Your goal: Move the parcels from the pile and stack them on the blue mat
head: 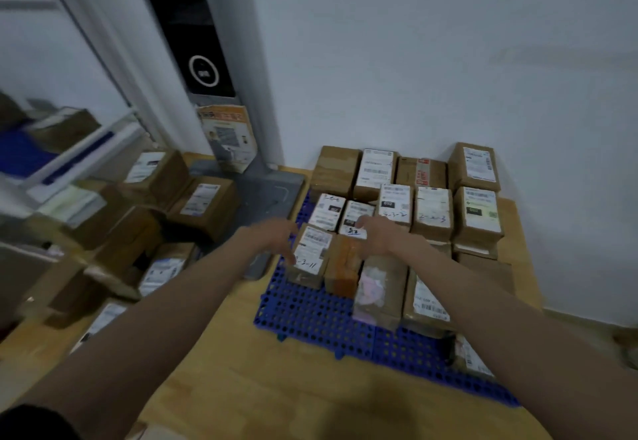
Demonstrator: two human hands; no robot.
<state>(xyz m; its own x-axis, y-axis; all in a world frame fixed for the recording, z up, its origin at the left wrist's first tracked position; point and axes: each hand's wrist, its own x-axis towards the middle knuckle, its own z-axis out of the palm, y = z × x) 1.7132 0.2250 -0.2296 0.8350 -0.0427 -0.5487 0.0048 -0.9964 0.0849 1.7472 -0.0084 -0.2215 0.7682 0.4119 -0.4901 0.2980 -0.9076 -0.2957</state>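
Left hand with fingers spread, touching labelled parcel on blue mat, right hand open over taped parcel beside it, stacked parcels beyond both hands, pile left of them.

**Bare arms, dark sleeve at the edge**

Two arms in shot, both bare from the wrist right back along the forearm. The left hand and the right hand carry no gloves, and no rings or watch show (blur softens the fingers). At the bottom left corner, a dark sleeve edge shows on the left upper arm.
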